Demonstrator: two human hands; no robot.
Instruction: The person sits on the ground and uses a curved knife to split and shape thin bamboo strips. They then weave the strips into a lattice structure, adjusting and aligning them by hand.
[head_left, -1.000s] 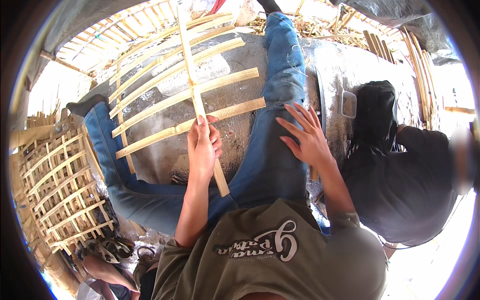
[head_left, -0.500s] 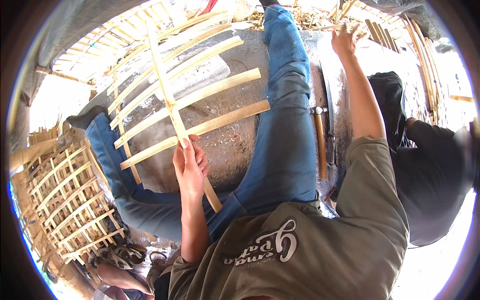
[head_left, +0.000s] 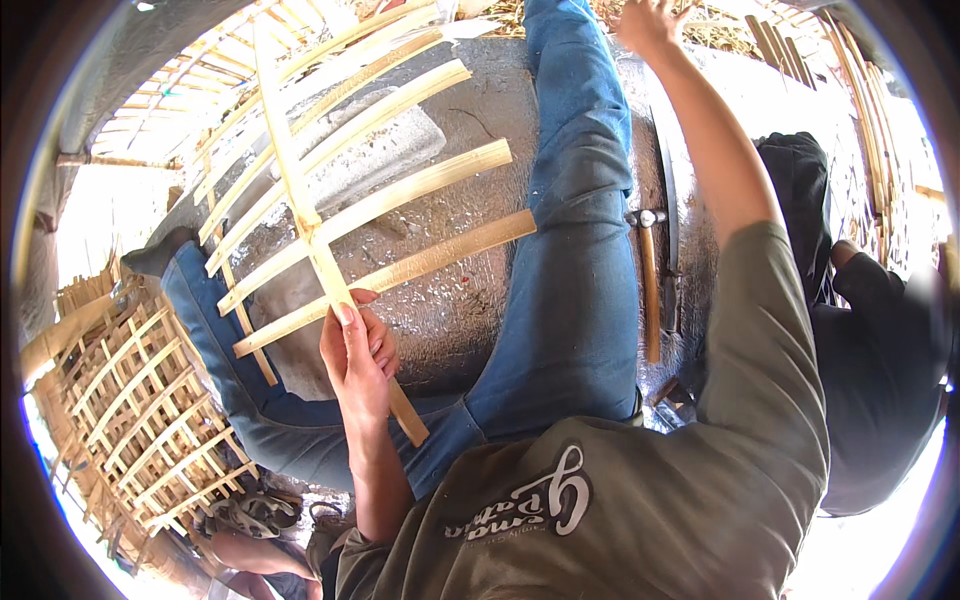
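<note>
My left hand (head_left: 362, 352) is closed round the lower part of a long bamboo strip (head_left: 330, 272), its thumb lying along the top. That strip crosses several flat bamboo slats (head_left: 440, 262) of a loose lattice, which is spread between my legs. A second, thinner lengthwise strip (head_left: 238, 300) runs under the slats at the left. At the far end of my outstretched arm, my right hand (head_left: 652, 28) is at the top edge with its fingers apart. It is nearest to a heap of bamboo scraps (head_left: 735, 38), and I see nothing in it.
Right of my leg lie a hammer (head_left: 649, 290) and a long-bladed knife (head_left: 667, 190). Woven bamboo lattices (head_left: 150, 420) are stacked at the left. A person in black (head_left: 870, 340) is close on the right. Another person's leg (head_left: 245, 550) shows at lower left.
My right hand has reached farther away and a little left. My left hand and the bamboo lattice have shifted slightly left, the strip still in its grip.
</note>
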